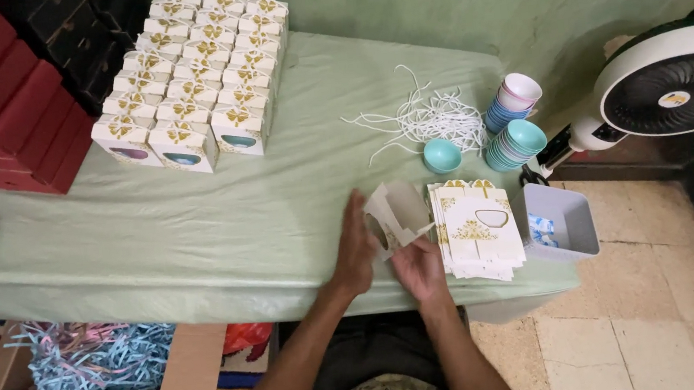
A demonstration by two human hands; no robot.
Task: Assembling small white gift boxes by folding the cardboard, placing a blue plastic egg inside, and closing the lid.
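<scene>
Both hands work on one white cardboard box blank, half folded, near the table's front edge. My left hand presses against its left side with fingers extended. My right hand grips its lower edge from below. Just right of it lies a stack of flat white box blanks with gold print. A single teal bowl sits behind the blank, beside a tangle of white string.
Several assembled white-and-gold boxes stand in rows at the back left, next to stacked red boxes. Stacked bowls, a grey bin, a white fan sit right. A carton of shredded paper is on the floor.
</scene>
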